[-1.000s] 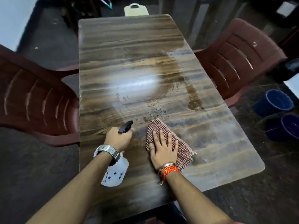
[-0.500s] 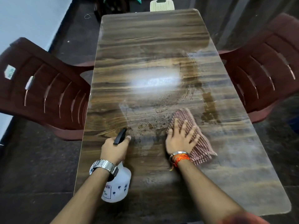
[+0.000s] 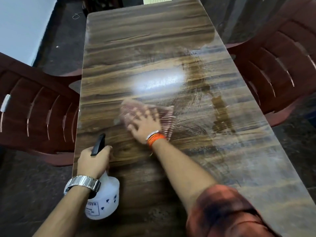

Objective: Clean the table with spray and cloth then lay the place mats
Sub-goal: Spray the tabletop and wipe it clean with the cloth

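Note:
A long wood-grain table (image 3: 140,41) fills the view, with wet smears and a brown streak on its right half. My left hand (image 3: 94,161) grips a white spray bottle (image 3: 104,200) with a black trigger, held at the table's near left edge. My right hand (image 3: 145,124) lies flat with spread fingers on a red-checked cloth (image 3: 168,115), pressing it onto the table near the middle. The hand and cloth are blurred by motion. No place mats can be made out on the table.
Dark red plastic chairs stand on both sides, one at the left (image 3: 34,113) and one at the right (image 3: 282,65). A pale plastic object (image 3: 157,0) sits beyond the table's far end. The floor around is dark.
My right hand has swept the cloth leftward and farther up the table, from right of centre to the middle. The left hand keeps hold of the spray bottle. The camera has come closer.

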`<action>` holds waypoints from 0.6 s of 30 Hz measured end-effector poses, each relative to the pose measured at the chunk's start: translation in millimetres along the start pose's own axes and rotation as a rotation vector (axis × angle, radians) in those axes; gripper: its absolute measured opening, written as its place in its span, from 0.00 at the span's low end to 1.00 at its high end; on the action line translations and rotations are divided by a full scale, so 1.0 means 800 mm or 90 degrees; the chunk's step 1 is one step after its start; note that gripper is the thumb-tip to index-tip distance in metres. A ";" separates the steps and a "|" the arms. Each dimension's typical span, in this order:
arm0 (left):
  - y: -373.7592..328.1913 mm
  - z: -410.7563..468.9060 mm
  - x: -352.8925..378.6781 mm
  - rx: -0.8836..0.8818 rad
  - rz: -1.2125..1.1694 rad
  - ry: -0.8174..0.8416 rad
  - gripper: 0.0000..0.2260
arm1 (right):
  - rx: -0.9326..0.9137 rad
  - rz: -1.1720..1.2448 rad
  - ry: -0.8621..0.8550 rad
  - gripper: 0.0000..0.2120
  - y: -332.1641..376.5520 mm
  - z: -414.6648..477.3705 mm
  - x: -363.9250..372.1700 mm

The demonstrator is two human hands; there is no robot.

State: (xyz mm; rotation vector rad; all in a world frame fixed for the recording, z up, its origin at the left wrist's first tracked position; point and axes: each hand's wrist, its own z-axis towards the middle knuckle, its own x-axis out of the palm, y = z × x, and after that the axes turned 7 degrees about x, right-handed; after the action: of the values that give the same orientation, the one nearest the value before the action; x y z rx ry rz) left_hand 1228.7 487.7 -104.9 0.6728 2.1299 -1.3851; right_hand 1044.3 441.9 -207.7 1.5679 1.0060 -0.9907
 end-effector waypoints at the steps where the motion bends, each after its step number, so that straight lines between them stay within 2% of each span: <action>1: -0.002 0.000 0.004 -0.003 -0.006 0.000 0.15 | 0.122 0.027 -0.019 0.25 -0.038 0.010 -0.017; 4: -0.009 -0.005 0.013 0.005 -0.001 0.015 0.14 | 0.467 0.080 -0.096 0.26 -0.177 -0.006 -0.057; 6: -0.011 -0.005 0.018 0.006 -0.004 0.025 0.13 | 0.635 0.117 -0.129 0.27 -0.255 -0.043 -0.071; 9: -0.012 -0.008 0.021 0.008 -0.013 0.028 0.13 | 0.718 0.139 -0.126 0.27 -0.284 -0.069 -0.079; 12: -0.009 -0.010 0.019 0.000 -0.017 0.021 0.14 | 0.645 0.112 -0.131 0.26 -0.237 -0.057 -0.066; 15: -0.009 -0.015 0.014 0.001 -0.026 0.007 0.15 | 0.424 0.046 -0.107 0.26 -0.144 -0.043 -0.033; 18: 0.000 -0.024 0.006 0.004 -0.015 0.005 0.14 | 0.199 0.039 -0.031 0.25 -0.031 -0.024 -0.009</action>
State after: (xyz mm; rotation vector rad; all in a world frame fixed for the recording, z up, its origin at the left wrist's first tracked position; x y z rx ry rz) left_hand 1221.9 506.0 -101.2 0.6585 2.1469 -1.4054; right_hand 1020.7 464.0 -205.0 1.8072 0.7922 -1.1800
